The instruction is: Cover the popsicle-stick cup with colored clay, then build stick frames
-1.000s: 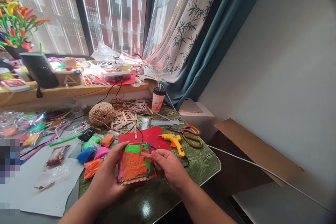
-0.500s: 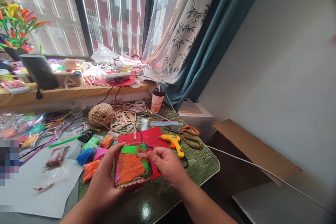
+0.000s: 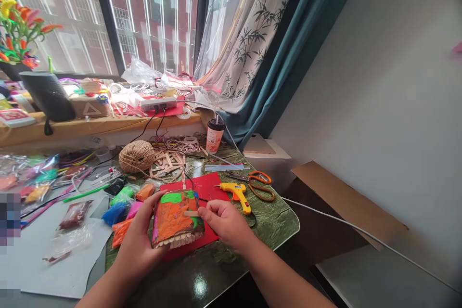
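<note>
As daylight falls through a window onto a cluttered green counter (image 3: 277,226), a person's left hand (image 3: 139,236) grips a clay-covered block (image 3: 175,219) by its side, its fingers wrapped around the edge. The right hand (image 3: 229,224) pinches a flat wooden stick (image 3: 191,213) between thumb and fingers, the stick's tip against the block's orange clay. The block is held tilted above a red sheet (image 3: 212,185), near the counter's front edge. A yellow glue gun (image 3: 236,192) lies just beside the right hand, with orange-handled scissors (image 3: 260,178) close by. Bags of colored clay (image 3: 124,195) sit near the left hand, below a ball of twine (image 3: 136,156).
</note>
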Tool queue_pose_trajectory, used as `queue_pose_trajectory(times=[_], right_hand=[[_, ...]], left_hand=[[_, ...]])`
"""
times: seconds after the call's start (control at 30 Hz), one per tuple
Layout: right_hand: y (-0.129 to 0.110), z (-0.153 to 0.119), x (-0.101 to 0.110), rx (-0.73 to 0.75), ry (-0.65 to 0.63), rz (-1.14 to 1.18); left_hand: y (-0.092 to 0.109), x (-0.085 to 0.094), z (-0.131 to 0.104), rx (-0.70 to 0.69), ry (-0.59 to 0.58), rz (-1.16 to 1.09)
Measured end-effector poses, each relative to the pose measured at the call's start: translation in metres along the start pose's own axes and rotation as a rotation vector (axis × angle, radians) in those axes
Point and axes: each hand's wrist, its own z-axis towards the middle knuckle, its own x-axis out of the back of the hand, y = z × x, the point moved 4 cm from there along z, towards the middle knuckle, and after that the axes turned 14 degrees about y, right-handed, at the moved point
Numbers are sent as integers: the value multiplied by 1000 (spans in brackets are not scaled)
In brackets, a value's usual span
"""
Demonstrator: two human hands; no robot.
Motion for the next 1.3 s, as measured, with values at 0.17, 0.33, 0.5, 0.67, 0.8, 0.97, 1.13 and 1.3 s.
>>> queue_pose_trajectory(times=[0.17, 0.33, 0.5, 0.67, 0.8, 0.97, 1.13, 1.3], right_hand=[[4, -1, -1, -19, 25, 49], [16, -7, -8, -132, 24, 290], [11, -9, -9, -150, 28, 337], [8, -5, -9, -95, -32, 156], [17, -3, -13, -123, -86, 117], [21, -5, -14, -158, -128, 111], [12, -4, -12, -100, -143, 70], [10, -2, -11, -82, -147, 41]], left_hand=[[5, 1, 0, 3, 27, 61], [8, 3, 1, -64, 10, 82], [11, 2, 3, -61, 11, 101], [9, -1, 1, -91, -5, 115], [5, -2, -2, -84, -12, 128], [4, -1, -1, -105, 15, 132], [0, 2, 2, -79, 49, 90], [-2, 3, 3, -46, 54, 62]])
